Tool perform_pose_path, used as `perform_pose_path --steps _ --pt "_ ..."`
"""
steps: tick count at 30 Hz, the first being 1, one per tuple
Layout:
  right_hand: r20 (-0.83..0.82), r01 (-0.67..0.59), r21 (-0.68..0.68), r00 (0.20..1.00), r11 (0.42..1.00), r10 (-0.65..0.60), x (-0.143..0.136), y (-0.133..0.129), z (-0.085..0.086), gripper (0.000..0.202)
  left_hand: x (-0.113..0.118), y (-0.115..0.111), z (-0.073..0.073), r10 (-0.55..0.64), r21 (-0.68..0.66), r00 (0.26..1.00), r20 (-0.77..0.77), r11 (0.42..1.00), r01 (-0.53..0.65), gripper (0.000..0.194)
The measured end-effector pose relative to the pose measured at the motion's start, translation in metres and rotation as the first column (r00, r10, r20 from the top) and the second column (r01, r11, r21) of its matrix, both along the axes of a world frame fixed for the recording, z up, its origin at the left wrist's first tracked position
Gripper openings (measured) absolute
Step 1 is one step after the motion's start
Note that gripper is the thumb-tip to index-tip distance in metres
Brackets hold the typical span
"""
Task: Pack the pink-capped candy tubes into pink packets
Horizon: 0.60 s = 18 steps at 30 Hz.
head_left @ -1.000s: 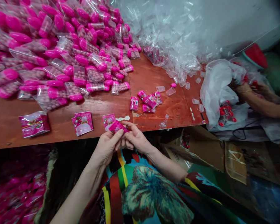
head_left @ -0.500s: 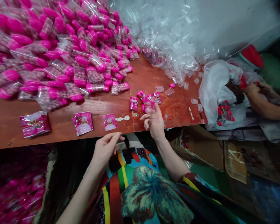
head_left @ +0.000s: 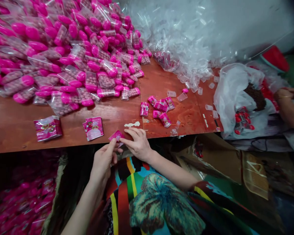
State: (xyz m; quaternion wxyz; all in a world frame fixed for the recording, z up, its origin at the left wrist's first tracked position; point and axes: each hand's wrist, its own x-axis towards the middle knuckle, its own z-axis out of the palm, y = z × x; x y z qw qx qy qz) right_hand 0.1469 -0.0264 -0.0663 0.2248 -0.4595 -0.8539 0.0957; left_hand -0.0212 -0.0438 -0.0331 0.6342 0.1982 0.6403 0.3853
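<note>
The left hand (head_left: 103, 160) and right hand (head_left: 138, 145) both pinch a small pink wrapper (head_left: 117, 134) (swirl-printed, its top corner pointed).

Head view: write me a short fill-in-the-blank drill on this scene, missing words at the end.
The left hand and right hand meet at a packet coloured ____.
The tube pile lies to the ____ of the clear cups.
The white bag lies to the ____ of both hands.
The clothing's biggest printed motif is a ____.

Missing words: pink; left; right; flower.
</note>
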Motion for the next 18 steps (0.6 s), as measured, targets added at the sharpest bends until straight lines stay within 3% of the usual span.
perform_pose_path --steps 6,9,11,13,15,18 --pt "-0.143 0.033 -0.083 0.989 0.996 -0.045 0.009 -0.004 0.002 0.024 0.001 -0.001 0.000 -0.019 -0.039 0.999 0.040 0.999 0.020 0.040" --pt "-0.207 -0.002 -0.136 0.978 0.991 -0.026 0.009 -0.004 0.006 0.025 0.002 -0.001 0.004 -0.078 0.016 0.984 0.162 0.997 0.077 0.037" --pt "-0.324 -0.018 -0.192 0.945 0.981 -0.046 0.006 -0.004 0.012 0.030 0.003 0.000 0.006 -0.051 0.067 0.987 0.154 0.997 0.041 0.035" --pt "-0.515 -0.018 -0.306 0.844 0.952 -0.149 0.001 -0.001 0.018 0.035 0.005 0.002 0.007 -0.015 0.109 0.993 0.118 0.994 0.002 0.033" --pt "-0.652 -0.043 -0.463 0.693 0.886 -0.307 -0.007 0.003 0.023 0.037 0.010 0.004 0.007 -0.004 0.148 0.993 0.115 0.989 -0.013 0.031" --pt "-0.680 -0.113 -0.641 0.542 0.759 -0.494 -0.020 0.014 0.028 0.046 0.016 0.008 0.008 0.016 0.213 0.992 0.127 0.976 -0.043 0.029"
